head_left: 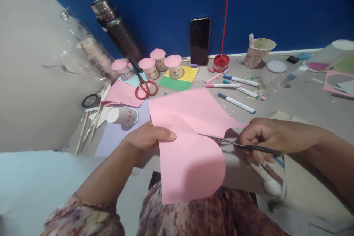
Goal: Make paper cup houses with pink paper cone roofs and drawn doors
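My left hand [151, 135] pinches the left edge of a sheet of pink paper [190, 166], thumb on top and fingers hidden beneath. In my right hand [258, 138] is a pair of scissors [221, 140] with dark handles, its blades reaching left into the paper. A curved cut runs round the lower right part of the sheet, leaving a rounded edge. The upper flap of paper lifts toward my right hand. Left of my left hand, a small printed paper cup [123, 116] lies on its side on a lilac sheet [110, 140].
Several small cups with pink paper tops [173, 61] stand behind, near red-handled scissors [146, 89]. A black flask [118, 29] and a phone [200, 42] lean on the blue wall. Several markers [236, 103] lie to the right, below a patterned cup [258, 53]. A cloth [298, 177] is at right.
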